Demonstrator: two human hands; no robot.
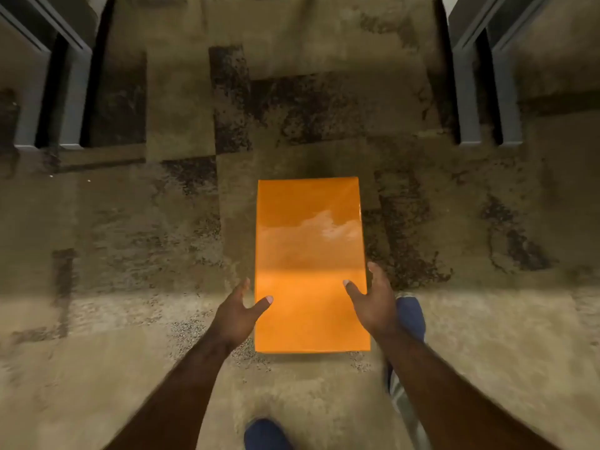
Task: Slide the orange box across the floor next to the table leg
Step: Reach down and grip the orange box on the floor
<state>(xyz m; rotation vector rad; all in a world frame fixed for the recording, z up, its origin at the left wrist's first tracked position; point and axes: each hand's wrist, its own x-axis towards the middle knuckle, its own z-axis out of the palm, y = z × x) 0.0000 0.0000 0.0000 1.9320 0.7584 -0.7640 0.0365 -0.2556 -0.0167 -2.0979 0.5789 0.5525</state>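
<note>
On either side of the orange box [311, 254] — left hand [237, 315], right hand [375, 303], fingers spread, gripping nothing.

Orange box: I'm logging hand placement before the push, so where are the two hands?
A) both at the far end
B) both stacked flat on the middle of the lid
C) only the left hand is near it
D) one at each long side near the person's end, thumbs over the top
D: the left hand and right hand flank the orange box at its near end, fingers spread, each thumb lying over the top face.
</note>
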